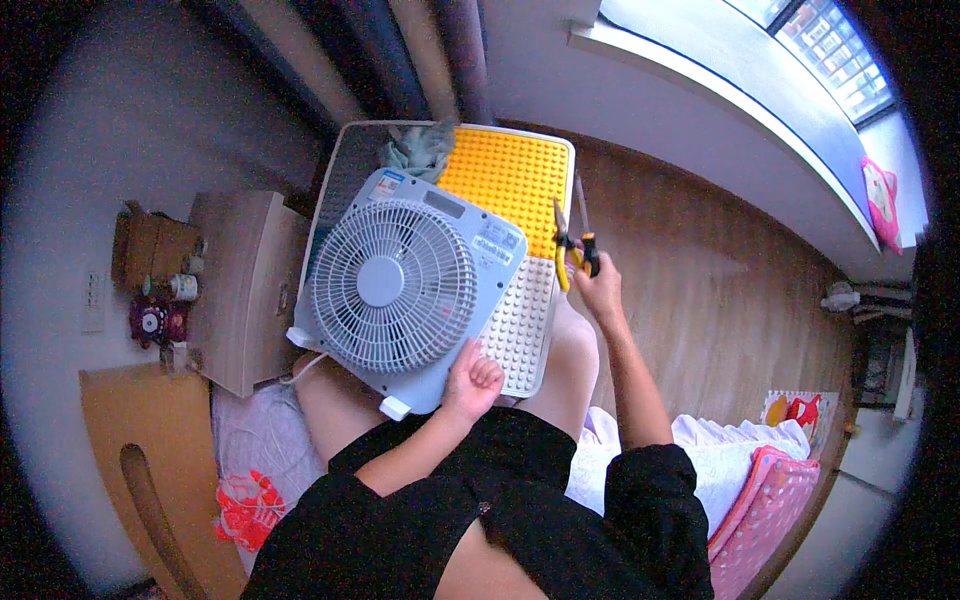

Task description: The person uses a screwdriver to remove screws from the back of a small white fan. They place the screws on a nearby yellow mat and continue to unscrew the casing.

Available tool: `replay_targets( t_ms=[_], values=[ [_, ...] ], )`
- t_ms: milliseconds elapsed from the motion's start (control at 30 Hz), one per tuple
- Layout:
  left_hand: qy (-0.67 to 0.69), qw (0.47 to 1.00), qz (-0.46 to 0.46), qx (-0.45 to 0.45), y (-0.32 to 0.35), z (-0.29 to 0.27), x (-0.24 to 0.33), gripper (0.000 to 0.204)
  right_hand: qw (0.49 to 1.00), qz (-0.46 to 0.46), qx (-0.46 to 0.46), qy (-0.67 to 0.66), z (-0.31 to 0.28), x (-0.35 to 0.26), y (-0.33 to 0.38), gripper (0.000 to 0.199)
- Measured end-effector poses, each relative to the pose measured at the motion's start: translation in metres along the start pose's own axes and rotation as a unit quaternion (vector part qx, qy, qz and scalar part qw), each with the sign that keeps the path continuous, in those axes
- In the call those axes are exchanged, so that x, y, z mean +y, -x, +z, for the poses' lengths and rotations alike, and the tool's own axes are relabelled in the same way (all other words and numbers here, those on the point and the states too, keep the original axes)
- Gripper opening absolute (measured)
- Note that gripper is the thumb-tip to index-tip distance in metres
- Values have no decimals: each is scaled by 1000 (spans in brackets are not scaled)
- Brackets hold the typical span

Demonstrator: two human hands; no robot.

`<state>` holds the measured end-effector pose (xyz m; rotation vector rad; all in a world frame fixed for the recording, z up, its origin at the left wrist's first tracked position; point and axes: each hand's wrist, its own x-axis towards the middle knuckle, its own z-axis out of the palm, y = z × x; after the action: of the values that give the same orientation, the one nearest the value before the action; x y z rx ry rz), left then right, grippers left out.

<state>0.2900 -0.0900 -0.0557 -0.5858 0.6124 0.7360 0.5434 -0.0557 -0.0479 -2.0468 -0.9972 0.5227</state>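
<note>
A square white box fan [400,290] lies flat, grille up, on a small table with a studded yellow and white top [515,180]. My left hand [472,382] rests at the fan's near right corner, fingers curled, thumb against its edge. My right hand [597,288] is raised over the table's right edge and grips a pair of long-nose pliers [572,238] with yellow and black handles, jaws pointing away from me.
A grey-green cloth [420,150] lies at the table's far edge. A low wooden cabinet [245,285] stands to the left, with a box and jars [160,270] beyond it. Pink bedding [760,490] lies at the right, a red bag [250,505] at lower left. Wooden floor [720,290] spreads right.
</note>
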Motion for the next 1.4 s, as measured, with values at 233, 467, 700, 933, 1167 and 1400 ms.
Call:
replay_targets(
  t_ms=[233,467,700,933,1167,1400],
  values=[
    [0,1000,-1,-4,3,-5,11,20,994,-57,22,89,45,0,-116,21],
    [-36,999,-5,6,8,-11,16,17,981,-152,0,122,72,-33,-129,25],
    [-4,995,32,91,26,-11,17,41,942,-153,-297,13,139,-70,-141,32],
    [-9,997,26,75,30,-23,20,37,877,-116,-458,91,155,-100,-155,48],
    [-54,998,6,39,60,-40,37,43,888,29,-429,-164,118,-77,-109,50],
    [-192,980,-29,31,130,-73,81,29,926,118,-298,-199,47,-24,18,43]
  ],
)
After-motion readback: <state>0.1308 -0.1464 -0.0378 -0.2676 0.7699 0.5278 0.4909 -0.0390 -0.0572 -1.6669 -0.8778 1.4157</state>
